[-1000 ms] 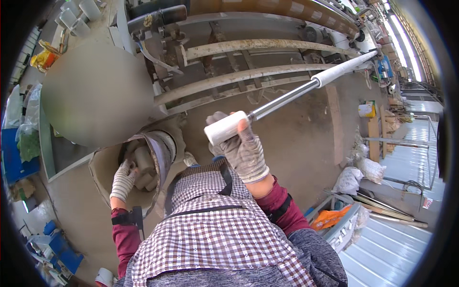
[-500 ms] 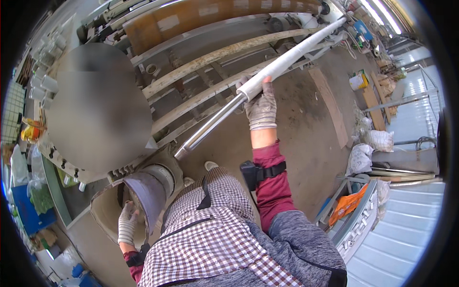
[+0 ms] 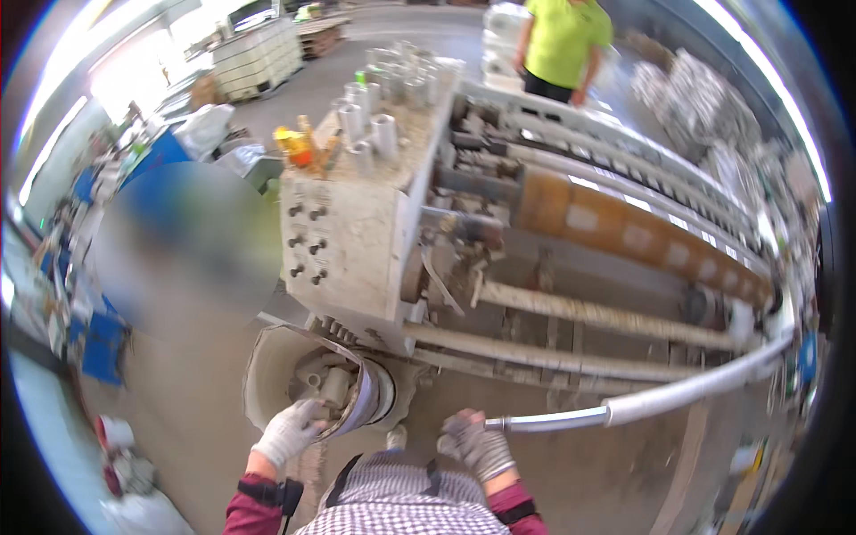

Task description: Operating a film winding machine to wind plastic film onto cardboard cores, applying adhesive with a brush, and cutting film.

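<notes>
My left hand [image 3: 292,430], in a pale knit glove, is at the near rim of a wide-mouthed, tilted bucket [image 3: 266,379]. Short tubes [image 3: 335,387] lie inside the bucket, just beyond the fingertips. Blur hides how those fingers are set. My right hand [image 3: 481,446], in a greyish fingerless glove, is closed at the near end of a shiny metal shaft [image 3: 557,419]. Farther along, a long white roll [image 3: 687,392] sleeves that shaft and reaches toward the machine's right end.
Ahead stands a machine with a brown roller [image 3: 624,227] and low rails [image 3: 571,361]. Its pale side cabinet [image 3: 348,241] carries several white tubes [image 3: 383,134] on top. A person in a yellow-green shirt [image 3: 571,36] stands behind it. A blue bin [image 3: 104,352] is at the left.
My view has swung up and left. My right hand has shifted from the white roll's end to the shaft's near tip. My left hand has drawn back from inside the bucket to its rim.
</notes>
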{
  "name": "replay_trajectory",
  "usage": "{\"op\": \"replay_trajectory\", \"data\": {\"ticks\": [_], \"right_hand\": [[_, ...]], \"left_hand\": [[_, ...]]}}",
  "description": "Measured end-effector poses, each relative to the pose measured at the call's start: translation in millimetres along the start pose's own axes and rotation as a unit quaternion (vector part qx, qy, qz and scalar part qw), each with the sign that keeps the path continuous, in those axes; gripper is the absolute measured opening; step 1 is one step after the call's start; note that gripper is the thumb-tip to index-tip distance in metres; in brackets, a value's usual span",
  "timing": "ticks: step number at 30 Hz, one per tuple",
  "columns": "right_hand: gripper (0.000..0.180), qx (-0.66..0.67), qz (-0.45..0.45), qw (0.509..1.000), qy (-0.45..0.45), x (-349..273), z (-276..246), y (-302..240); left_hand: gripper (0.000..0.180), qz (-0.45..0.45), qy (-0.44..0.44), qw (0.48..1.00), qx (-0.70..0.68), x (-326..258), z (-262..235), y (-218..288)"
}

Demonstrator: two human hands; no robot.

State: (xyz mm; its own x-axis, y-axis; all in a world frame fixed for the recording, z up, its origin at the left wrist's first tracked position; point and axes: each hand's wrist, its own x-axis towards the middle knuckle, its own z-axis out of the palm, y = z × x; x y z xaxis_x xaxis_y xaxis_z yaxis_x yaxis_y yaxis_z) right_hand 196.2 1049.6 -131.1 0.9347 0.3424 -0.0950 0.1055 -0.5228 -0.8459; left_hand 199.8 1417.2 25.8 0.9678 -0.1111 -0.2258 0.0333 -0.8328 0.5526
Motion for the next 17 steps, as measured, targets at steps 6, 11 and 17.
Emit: {"op": "replay_trajectory", "data": {"ticks": [6,11,17], "right_hand": [[0.050,0.502,0.327,0.694,-0.400,41,102,-80],[0.050,0.293,0.221,0.669,-0.647,29,191,-163],[0.051,0.194,0.233,0.616,-0.727,-32,404,-233]], "left_hand": [[0.040,-0.150,0.144,0.972,-0.108,-158,42,-40],[0.035,-0.250,0.226,0.924,-0.181,-280,92,-76],[0.047,-0.334,0.183,0.881,-0.281,-456,185,-218]]}}
